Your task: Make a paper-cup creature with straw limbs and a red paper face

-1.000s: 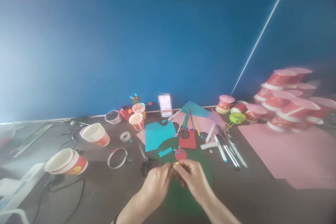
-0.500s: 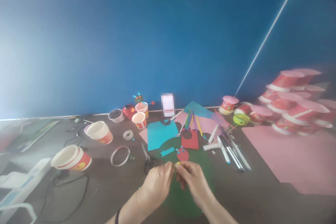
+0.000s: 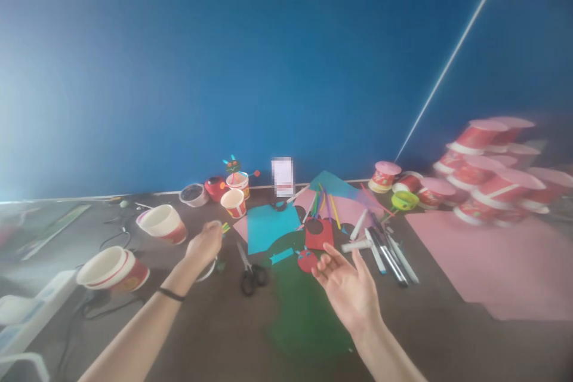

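Observation:
My left hand (image 3: 205, 246) is closed, with a small yellow-green piece (image 3: 225, 227) sticking out at its fingertips. It is over the spot of the white tape roll, which is mostly hidden, and partly covers a ring-shaped rim (image 3: 206, 270). My right hand (image 3: 351, 292) is open, palm up and fingers loosely curled, and holds nothing. Just beyond its fingertips lies a red paper disc (image 3: 307, 261) with small blue pieces on it. A green paper sheet (image 3: 298, 322) spreads between the hands. Black-handled scissors (image 3: 253, 274) lie to the right of my left hand.
Blue paper (image 3: 274, 228) and a red square with a round hole (image 3: 319, 240) lie ahead. Markers (image 3: 389, 256) rest on the right, near pink sheets (image 3: 470, 256). Stacked red cups (image 3: 492, 179) stand far right. Paper cups (image 3: 111, 268) and a white power strip (image 3: 40, 304) are on the left.
The hands have parted. My left hand has moved left and forward with the small yellow piece; my right hand has opened and turned palm up. The scissors are fully visible now.

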`<state>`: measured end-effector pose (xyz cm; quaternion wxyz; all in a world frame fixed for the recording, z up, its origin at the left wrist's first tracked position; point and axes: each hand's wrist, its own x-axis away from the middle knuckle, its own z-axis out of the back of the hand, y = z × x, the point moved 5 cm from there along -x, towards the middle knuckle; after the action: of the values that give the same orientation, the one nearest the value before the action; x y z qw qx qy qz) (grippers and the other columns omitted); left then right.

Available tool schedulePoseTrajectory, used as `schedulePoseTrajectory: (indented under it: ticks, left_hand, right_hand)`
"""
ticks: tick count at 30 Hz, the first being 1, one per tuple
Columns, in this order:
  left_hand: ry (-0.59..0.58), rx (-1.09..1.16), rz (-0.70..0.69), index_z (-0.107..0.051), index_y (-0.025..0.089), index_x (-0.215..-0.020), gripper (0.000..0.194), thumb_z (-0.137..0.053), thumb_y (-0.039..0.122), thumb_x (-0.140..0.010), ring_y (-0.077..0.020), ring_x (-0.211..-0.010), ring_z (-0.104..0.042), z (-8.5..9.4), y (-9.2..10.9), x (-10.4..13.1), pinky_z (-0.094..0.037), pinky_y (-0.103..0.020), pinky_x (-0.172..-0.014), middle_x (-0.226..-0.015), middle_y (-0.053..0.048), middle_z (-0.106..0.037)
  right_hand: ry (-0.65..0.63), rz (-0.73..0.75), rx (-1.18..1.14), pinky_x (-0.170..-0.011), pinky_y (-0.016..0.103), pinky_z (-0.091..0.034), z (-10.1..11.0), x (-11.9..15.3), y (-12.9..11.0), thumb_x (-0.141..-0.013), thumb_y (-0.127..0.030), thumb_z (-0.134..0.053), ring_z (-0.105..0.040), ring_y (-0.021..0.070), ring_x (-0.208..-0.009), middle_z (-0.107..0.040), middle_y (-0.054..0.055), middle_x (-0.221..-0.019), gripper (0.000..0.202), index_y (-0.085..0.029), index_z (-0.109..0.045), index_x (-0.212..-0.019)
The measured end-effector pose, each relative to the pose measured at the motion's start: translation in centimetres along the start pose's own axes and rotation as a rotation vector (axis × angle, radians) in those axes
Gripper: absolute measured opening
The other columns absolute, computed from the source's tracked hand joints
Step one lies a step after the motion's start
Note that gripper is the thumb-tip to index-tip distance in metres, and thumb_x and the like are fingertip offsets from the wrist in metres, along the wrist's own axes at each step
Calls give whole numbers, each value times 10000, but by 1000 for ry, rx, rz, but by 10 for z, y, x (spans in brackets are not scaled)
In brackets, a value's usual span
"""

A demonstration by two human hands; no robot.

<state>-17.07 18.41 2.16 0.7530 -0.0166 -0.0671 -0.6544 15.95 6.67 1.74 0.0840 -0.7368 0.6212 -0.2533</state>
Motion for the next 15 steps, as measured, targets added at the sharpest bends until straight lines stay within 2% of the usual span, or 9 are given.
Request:
schedulePoseTrajectory:
  ticks: [2,6,11,13,15]
  left_hand:
    - [-15,17,2,-531,152,-1010,260,-321,238,-883,-272,-823,-618,-6,-1,-4,-441,-374,-717,-1154,-158,-524]
    - [-7,81,1,-534,136,-997,262,-349,268,-868,-289,-789,-605,-7,0,-5,-428,-425,-737,-1197,-183,-478]
    - [103,256,5,-537,153,-893,208,-383,286,-851,-260,-788,-577,19,3,3,-421,-414,-770,-1080,-136,-513]
    - [166,373,-12,-531,169,-839,181,-389,281,-850,-244,-823,-562,31,11,16,-422,-386,-788,-1042,-111,-516]
    - [216,531,-44,-519,182,-773,200,-376,291,-862,-205,-797,-556,37,26,38,-442,-336,-767,-961,-81,-530]
  right_hand:
    - [-9,-14,-126,-872,374,-467,-3,-4,-8,-842,-526,-452,-602,183,-875,-627,47,-858,420,-163,-626,-962]
    - [31,10,-158,-938,394,-438,0,-13,-18,-831,-561,-429,-601,197,-952,-638,58,-922,436,-186,-625,-935]
    - [-16,47,-139,-943,404,-432,1,-16,-30,-819,-578,-435,-598,198,-961,-648,60,-922,454,-187,-618,-959]
    - [-42,78,-147,-932,398,-437,-1,-18,-38,-818,-584,-432,-600,189,-938,-648,50,-897,460,-191,-618,-967]
    - [-48,111,-174,-910,391,-448,-2,-22,-45,-819,-595,-410,-603,184,-901,-644,46,-860,476,-192,-625,-954]
